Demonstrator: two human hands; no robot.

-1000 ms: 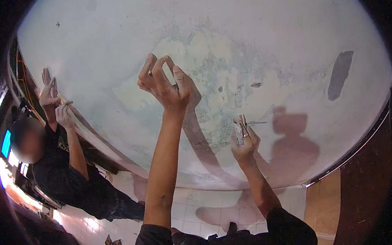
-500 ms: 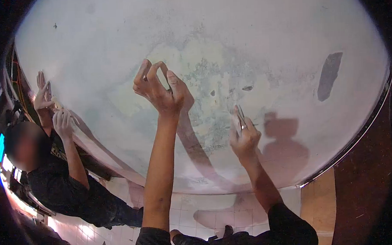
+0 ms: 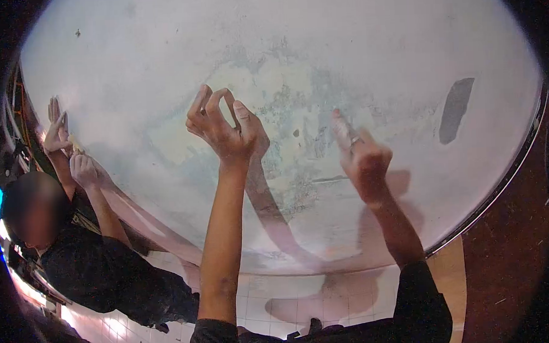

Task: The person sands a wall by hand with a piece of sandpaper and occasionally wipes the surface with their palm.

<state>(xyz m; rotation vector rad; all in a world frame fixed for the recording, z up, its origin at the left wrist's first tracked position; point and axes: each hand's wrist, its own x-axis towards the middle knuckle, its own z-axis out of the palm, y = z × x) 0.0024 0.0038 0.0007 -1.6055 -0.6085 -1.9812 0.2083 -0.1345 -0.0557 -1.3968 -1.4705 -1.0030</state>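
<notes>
Left hand (image 3: 226, 128): raised in front of the panel (image 3: 403, 40), over the right part of the pale patch (image 3: 176, 138); contact with the panel cannot be told.
Left grip: fingers bent, thumb set apart from them, a gap seen between.
Right hand (image 3: 369, 159): raised near the panel, lower than the left and well apart from it; blurred, ring (image 3: 355, 139) worn on a finger.
Right grip: fingers closed around a pale piece (image 3: 344, 131).
Piece: held at the front of the right hand, pointed up the panel; type cannot be read through the blur, nor can contact with the panel be told.
Panel: large, whitish, mottled grey-green around the patch.
Hole (image 3: 296, 133): small, dark, seen between the two hands.
Slit (image 3: 329, 180): thin dark line, below and left of the right hand.
Grey mark (image 3: 457, 110): long, tilted, well right of the right hand.
Co-worker (image 3: 109, 274): dark-clothed, placed at the panel's left edge; both hands raised to it, a small yellowish thing (image 3: 74, 143) seen between them.
Floor (image 3: 258, 308): pale tiles, crossed by a shadow.
</notes>
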